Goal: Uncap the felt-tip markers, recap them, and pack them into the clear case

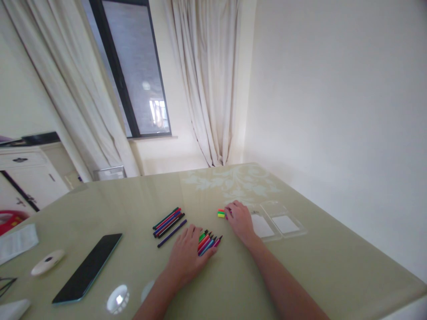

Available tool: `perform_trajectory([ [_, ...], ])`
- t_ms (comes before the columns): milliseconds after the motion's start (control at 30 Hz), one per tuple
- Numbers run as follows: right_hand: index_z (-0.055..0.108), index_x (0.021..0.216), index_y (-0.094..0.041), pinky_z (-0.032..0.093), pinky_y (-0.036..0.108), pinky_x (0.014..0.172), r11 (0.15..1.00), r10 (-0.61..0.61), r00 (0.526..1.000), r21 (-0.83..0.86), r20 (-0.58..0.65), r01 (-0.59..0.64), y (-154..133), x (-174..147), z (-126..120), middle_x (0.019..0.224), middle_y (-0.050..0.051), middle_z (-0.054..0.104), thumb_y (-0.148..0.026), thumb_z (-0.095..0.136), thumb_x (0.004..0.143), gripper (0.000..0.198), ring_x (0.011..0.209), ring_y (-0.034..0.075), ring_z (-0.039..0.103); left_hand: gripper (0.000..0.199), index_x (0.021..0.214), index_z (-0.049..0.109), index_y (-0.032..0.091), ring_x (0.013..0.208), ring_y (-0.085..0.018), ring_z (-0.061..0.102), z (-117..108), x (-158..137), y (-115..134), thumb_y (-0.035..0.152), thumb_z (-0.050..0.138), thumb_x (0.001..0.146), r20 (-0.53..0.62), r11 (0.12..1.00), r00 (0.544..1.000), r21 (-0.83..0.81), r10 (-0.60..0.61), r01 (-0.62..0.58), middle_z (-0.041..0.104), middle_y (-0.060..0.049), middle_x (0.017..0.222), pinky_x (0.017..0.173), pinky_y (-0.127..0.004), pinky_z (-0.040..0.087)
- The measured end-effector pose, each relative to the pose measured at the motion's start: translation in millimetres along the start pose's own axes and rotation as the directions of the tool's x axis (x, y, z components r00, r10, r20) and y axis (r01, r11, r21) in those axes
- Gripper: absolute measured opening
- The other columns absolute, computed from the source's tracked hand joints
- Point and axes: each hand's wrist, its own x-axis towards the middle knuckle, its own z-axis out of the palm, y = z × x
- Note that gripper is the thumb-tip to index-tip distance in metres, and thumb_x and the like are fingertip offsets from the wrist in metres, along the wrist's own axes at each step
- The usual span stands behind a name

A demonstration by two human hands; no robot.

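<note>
My left hand (187, 250) rests on the table around a bunch of coloured felt-tip pens (207, 243), thumb on one side and fingers on the other. Their dark tips point away to the right. Farther off, my right hand (239, 220) has its fingers bent down over small bright strips (220, 213) in orange, green and yellow; a bit of purple shows at its fingertips. Exactly what these strips are is partly hidden. Left of my left hand lies a group of dark and red pens (168, 222), with a single dark blue pen (172, 234) apart from them.
A clear plastic case (283, 218) with white inserts lies open right of my right hand. On the left are a black-screened phone or tablet (88, 268), a white oval device (47, 262) and a paper sheet (20, 243). A wall borders the table's right side.
</note>
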Motion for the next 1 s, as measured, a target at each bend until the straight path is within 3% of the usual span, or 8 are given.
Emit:
perform_trajectory([
  [200,0.072,0.097,-0.021,0.042,0.031,0.086,0.999,0.001,1.0,0.034,-0.007,-0.001,1.8,1.0,-3.2,0.1,0.008,0.07,-0.024,0.052,0.101,0.02,0.099,0.022,0.063,0.032,0.116,0.061,0.014,0.115,-0.031,0.058,-24.2,8.8,-35.8,0.037,0.043,0.102,-0.157,0.944,0.96,0.202,-0.231,0.26,0.063,-0.015,0.117,0.099,-0.043,0.045],
  [300,0.073,0.098,-0.021,0.043,0.031,0.088,0.997,-0.036,0.999,0.074,-0.009,0.037,-4.4,-1.4,-4.2,0.102,0.008,0.07,-0.024,0.054,0.101,0.019,0.099,0.022,0.063,0.023,0.108,0.063,0.014,0.11,-0.033,0.059,-27.5,9.1,-49.1,0.03,0.048,0.1,-0.148,0.884,0.936,0.308,-0.319,0.35,0.063,-0.015,0.114,0.092,-0.044,0.047],
  [433,0.071,0.112,-0.021,0.046,0.03,0.09,0.969,-0.192,0.981,0.161,0.017,0.187,-24.1,-10.8,-4.4,0.108,0.008,0.07,-0.03,0.054,0.102,0.021,0.101,0.021,0.064,0.02,0.101,0.061,0.017,0.109,-0.028,0.062,-23.3,12.9,-38.4,0.026,0.044,0.102,-0.075,0.951,0.977,0.226,-0.201,0.213,0.066,-0.012,0.111,0.093,-0.038,0.047],
  [567,0.069,0.117,-0.023,0.048,0.029,0.087,0.869,-0.491,0.864,0.126,0.109,0.478,-45.9,-21.4,-0.3,0.105,0.006,0.071,-0.033,0.055,0.103,0.022,0.097,0.019,0.066,0.023,0.106,0.059,0.021,0.098,-0.021,0.066,-18.9,14.0,-11.6,0.023,0.037,0.105,-0.023,0.997,1.0,0.072,-0.008,0.01,0.07,-0.007,0.105,0.085,-0.031,0.048],
  [733,0.073,0.104,-0.022,0.048,0.026,0.081,0.791,-0.612,0.78,0.099,0.131,0.604,-38.3,-17.6,0.5,0.095,0.004,0.074,-0.029,0.058,0.102,0.017,0.09,0.018,0.067,0.03,0.1,0.06,0.023,0.086,-0.021,0.069,-25.2,7.6,0.2,0.034,0.034,0.107,0.0,0.993,0.999,0.117,0.035,-0.034,0.073,-0.004,0.093,0.071,-0.03,0.045],
  [833,0.075,0.103,-0.024,0.049,0.027,0.087,0.847,-0.522,0.852,0.147,0.04,0.511,-11.3,-7.4,-7.9,0.098,0.004,0.076,-0.023,0.057,0.101,0.018,0.095,0.018,0.069,0.039,0.095,0.061,0.023,0.079,-0.023,0.07,-31.8,7.6,-15.4,0.047,0.033,0.107,-0.005,0.983,0.997,0.166,-0.077,0.077,0.072,-0.004,0.085,0.067,-0.031,0.044],
  [933,0.074,0.109,-0.024,0.051,0.029,0.087,0.931,-0.254,0.96,0.239,-0.115,0.275,15.1,1.8,-17.7,0.104,0.005,0.078,-0.027,0.056,0.101,0.02,0.095,0.02,0.071,0.036,0.103,0.061,0.022,0.099,-0.022,0.069,-32.1,10.4,-36.2,0.04,0.03,0.108,-0.072,0.989,0.992,0.098,-0.104,0.111,0.071,-0.006,0.105,0.082,-0.031,0.047],
  [1000,0.072,0.109,-0.023,0.051,0.031,0.085,0.948,-0.099,0.979,0.283,-0.181,0.148,24.8,5.2,-20.9,0.103,0.006,0.078,-0.03,0.057,0.099,0.019,0.092,0.021,0.071,0.033,0.106,0.06,0.021,0.105,-0.022,0.066,-28.1,11.7,-43.7,0.036,0.031,0.107,-0.07,0.991,0.991,0.067,-0.112,0.117,0.069,-0.008,0.111,0.088,-0.032,0.047],
])
